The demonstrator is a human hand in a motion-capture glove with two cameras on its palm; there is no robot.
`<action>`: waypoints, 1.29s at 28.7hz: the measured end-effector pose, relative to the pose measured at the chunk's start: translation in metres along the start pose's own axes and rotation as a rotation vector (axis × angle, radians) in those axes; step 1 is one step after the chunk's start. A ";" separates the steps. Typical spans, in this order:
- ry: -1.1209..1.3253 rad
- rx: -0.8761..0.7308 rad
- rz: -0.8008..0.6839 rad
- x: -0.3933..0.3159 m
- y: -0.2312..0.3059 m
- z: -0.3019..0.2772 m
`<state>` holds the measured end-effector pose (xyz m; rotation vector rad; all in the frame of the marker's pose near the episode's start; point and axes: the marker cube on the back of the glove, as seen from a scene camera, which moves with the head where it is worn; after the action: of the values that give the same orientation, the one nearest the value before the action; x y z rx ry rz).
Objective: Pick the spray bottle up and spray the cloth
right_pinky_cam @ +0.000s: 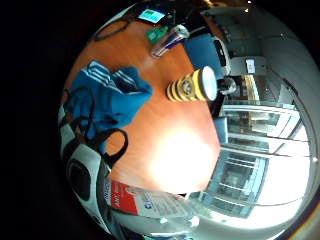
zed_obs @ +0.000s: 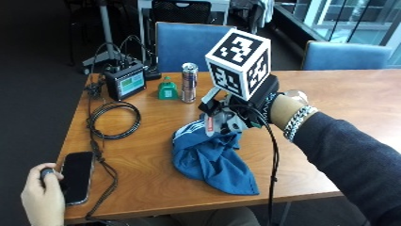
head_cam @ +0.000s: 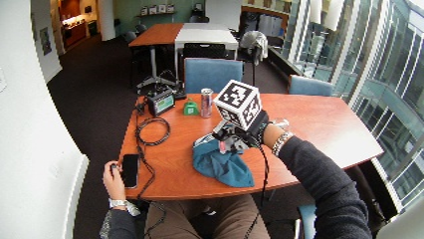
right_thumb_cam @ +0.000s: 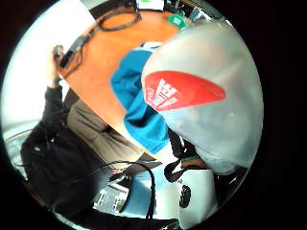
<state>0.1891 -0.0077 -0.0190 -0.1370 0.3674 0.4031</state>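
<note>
While the blue cloth [zed_obs: 213, 157] is lying right under it, the gloved right hand [zed_obs: 241, 110] is holding the spray bottle [zed_obs: 216, 123] with fingers wrapped around it.

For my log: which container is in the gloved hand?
The red-labelled spray bottle, held over the blue cloth; the can and striped cup stand alone.
</note>
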 end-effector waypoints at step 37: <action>-1.164 1.063 0.374 -0.070 -0.091 -0.026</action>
<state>0.1576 -0.1206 -0.0116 1.1856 -0.5865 0.5379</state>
